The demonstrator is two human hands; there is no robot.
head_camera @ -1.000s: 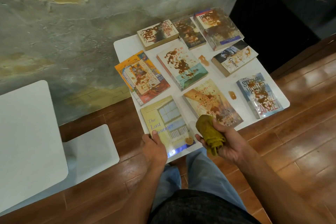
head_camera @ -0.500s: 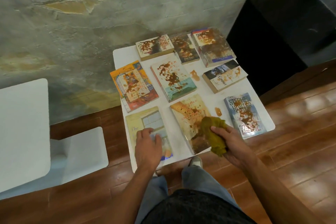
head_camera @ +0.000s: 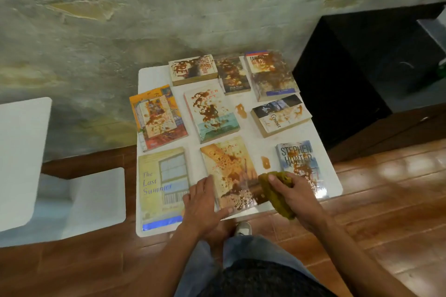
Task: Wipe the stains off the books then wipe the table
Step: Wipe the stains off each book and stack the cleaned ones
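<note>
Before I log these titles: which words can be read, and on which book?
"The Last Summer": yellow book.
"STEPHEN HUNTER": blue book.
"CONTACT": black-and-cream book.
"PREY" and "MICHAEL CRICHTON", partly stained: far-left book.
"Mark", second word blurred: dark book.
The other covers' titles are too stained or blurred to read.

The right hand (head_camera: 298,196) covers the middle of the crumpled mustard-yellow cloth (head_camera: 275,191), and the cloth hides the lower right corner of the stained orange paperback (head_camera: 229,171). The left hand (head_camera: 202,202) covers that book's lower left edge. Motion blur smears the titles on the far row of stained paperbacks (head_camera: 233,75). The white side table (head_camera: 17,161) runs off the left edge.
</note>
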